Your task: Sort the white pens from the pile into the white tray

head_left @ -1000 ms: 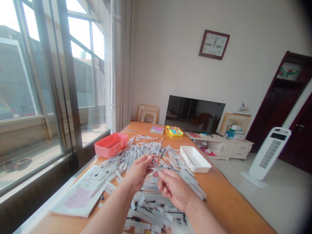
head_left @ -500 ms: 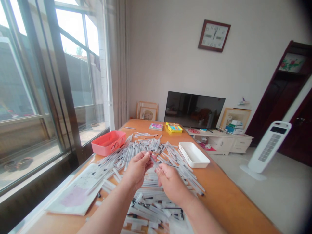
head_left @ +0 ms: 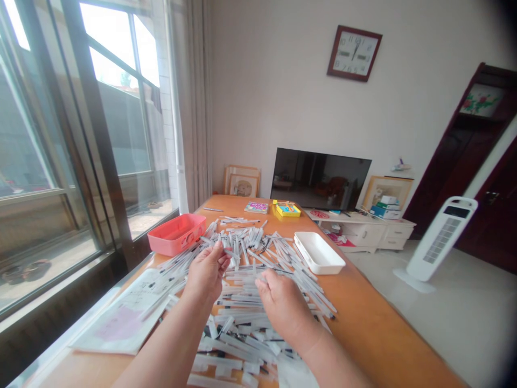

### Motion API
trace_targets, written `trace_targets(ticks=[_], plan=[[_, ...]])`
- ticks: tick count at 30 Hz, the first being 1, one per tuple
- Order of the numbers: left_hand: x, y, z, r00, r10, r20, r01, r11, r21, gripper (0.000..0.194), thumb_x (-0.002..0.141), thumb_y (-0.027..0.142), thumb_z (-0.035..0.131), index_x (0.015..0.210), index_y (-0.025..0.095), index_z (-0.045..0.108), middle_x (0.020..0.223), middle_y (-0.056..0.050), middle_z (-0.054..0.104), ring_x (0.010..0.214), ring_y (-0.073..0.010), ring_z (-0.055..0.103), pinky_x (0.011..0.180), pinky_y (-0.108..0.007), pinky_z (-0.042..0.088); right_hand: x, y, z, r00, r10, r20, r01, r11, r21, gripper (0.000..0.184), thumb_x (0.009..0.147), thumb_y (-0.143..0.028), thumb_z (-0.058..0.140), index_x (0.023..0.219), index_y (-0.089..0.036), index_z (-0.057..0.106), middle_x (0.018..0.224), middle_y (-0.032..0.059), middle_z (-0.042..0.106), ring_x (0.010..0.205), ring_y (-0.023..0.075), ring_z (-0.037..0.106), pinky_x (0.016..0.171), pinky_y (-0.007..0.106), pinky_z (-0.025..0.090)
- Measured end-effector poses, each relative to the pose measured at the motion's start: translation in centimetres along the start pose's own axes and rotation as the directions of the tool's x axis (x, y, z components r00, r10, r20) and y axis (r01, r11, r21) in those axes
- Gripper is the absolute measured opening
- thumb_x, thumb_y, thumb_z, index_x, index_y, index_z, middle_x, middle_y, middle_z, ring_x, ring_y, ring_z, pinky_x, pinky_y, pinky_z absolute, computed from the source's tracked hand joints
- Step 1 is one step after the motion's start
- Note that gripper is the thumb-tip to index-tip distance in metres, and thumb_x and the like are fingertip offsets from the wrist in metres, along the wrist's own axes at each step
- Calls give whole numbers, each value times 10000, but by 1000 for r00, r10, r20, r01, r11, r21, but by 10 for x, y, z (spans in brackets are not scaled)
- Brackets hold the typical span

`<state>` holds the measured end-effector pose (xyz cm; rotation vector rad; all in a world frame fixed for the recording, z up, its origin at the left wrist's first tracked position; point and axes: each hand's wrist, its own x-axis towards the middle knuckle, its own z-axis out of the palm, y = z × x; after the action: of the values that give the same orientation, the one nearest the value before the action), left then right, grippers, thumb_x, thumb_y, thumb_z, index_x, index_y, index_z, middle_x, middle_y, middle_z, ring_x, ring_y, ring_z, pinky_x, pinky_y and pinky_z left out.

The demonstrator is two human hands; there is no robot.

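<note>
The left hand [head_left: 205, 272] is rising from the wrist, its fingers curling in toward the thumb around what is probably one thin pen, though the fingers hide too much to be sure. The right hand [head_left: 283, 304] is hanging palm down just over the heap of thin white pens [head_left: 250, 302], its fingers relaxed and gripping nothing that shows. Both forearms are reaching in from the bottom of the view. The pens are lying crisscrossed across the wooden table [head_left: 363, 323], far too many to count, and the hands are working directly above them.

Two open trays are flanking the heap: one pink plastic tray [head_left: 176, 234] on the window side and one white tray [head_left: 319, 253] on the other. One sheaf of printed papers [head_left: 129, 312] is lying beside the left forearm, partly under some pens. Farther along the table, one yellow box [head_left: 286, 209] is sitting beside one small book [head_left: 256, 207].
</note>
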<state>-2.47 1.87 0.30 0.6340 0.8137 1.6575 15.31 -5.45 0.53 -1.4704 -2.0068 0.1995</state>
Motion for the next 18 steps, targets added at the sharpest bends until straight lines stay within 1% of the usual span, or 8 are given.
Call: trace_targets(ticks=[2, 5, 7, 9, 11, 13, 15, 18], plan=[[-2, 0, 1, 999, -19, 47, 19, 1000, 14, 314, 700, 337, 826, 828, 145, 612, 753, -12, 670, 597, -64, 590, 599, -184, 487, 1, 3, 1, 999, 22, 27, -22, 1000, 0, 181, 942, -284, 486, 829, -212, 607, 694, 34, 653, 653, 175, 573, 599, 265, 300], [-7, -4, 6, 997, -35, 71, 32, 998, 55, 329, 704, 363, 818, 831, 148, 603, 809, -34, 694, 592, -58, 564, 620, -195, 485, 1, 9, 3, 996, 51, 74, -52, 999, 11, 158, 922, -282, 517, 929, -220, 662, 769, 48, 697, 723, 193, 619, 626, 261, 332], [-8, -6, 7, 997, -29, 70, 21, 994, 105, 344, 710, 394, 808, 839, 155, 597, 830, -38, 701, 605, -62, 558, 640, -207, 480, 1, 13, 2, 992, 70, 106, -76, 996, 55, 196, 920, -308, 522, 992, -222, 683, 752, 48, 699, 711, 197, 627, 628, 261, 351], [-9, -7, 7, 996, -16, 82, -1, 980, 197, 359, 722, 442, 786, 855, 163, 604, 864, -44, 710, 644, -79, 577, 663, -224, 475, 1, 16, 0, 991, 75, 107, -88, 989, 116, 232, 928, -337, 510, 1015, -220, 691, 725, 41, 689, 677, 191, 617, 620, 259, 365], [-10, -8, 8, 992, 11, 123, -51, 946, 321, 367, 743, 488, 751, 880, 171, 627, 895, -48, 720, 691, -104, 598, 675, -237, 463, 1, 18, -3, 997, 65, 46, -72, 982, 176, 244, 939, -346, 482, 964, -219, 689, 710, 28, 674, 664, 182, 598, 622, 257, 377], [-13, -10, 10, 979, 52, 198, -135, 892, 432, 369, 765, 507, 718, 913, 174, 662, 873, -45, 721, 706, -124, 600, 672, -244, 447, 3, 20, -6, 997, 67, -48, -54, 971, 234, 256, 946, -344, 459, 882, -214, 670, 706, 19, 657, 672, 174, 578, 637, 255, 388], [-17, -14, 12, 952, 95, 291, -235, 838, 492, 358, 787, 493, 697, 948, 173, 691, 824, -37, 710, 713, -143, 598, 676, -252, 438, 5, 24, -9, 988, 98, -118, -57, 948, 312, 265, 946, -359, 455, 839, -206, 643, 696, 11, 637, 669, 168, 559, 643, 254, 398], [-24, -21, 15, 904, 136, 406, -365, 738, 567, 325, 810, 466, 677, 978, 191, 723, 770, -29, 691, 688, -162, 585, 651, -261, 422, 10, 30, -13, 972, 182, -149, -91, 876, 474, 266, 932, -419, 487, 886, -199, 628, 729, 9, 635, 672, 166, 550, 633, 254, 418]])
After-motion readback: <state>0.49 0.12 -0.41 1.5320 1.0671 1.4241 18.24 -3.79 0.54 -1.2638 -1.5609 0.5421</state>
